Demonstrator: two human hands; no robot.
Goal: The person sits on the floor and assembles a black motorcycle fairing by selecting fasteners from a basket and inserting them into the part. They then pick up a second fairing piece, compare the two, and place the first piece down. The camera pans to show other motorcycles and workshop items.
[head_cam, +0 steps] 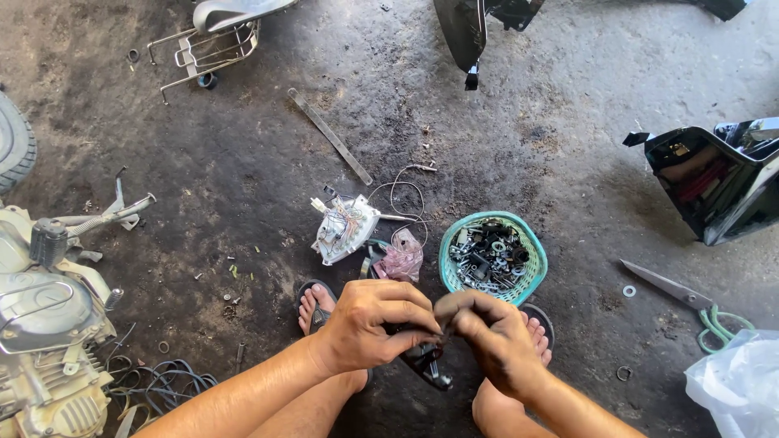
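**Two hands closed on a small black part, low over a workshop floor**

Much of the small black part (423,357) is hidden — the fingers cover its upper end, and only the lower end shows, poking down between the two wrists with a bit of bright metal at its tip. What kind of part it is cannot be made out. The left hand (375,324) has its fingers curled together and clamped on the part from the left; the right hand (491,332) pinches it from the right, thumb and forefinger pressed shut at the point where the two hands meet. So the part sits right in the grip of both hands, above the person's feet in sandals.

Just beyond the knuckles stands a green basket (449,251) full of dark nuts, bolts and washers — its near edge is cut off by the right hand. To its left lie a crumpled pink rag (402,256) and a white plastic housing (347,229) with thin wires trailing from it. A pair of scissors (680,294) with green handles lies well apart on the right, beside a white plastic bag (738,385) that runs out of the frame. An engine (45,332) fills the left edge, only partly seen, and a glossy black panel (722,182) is cropped on the right.
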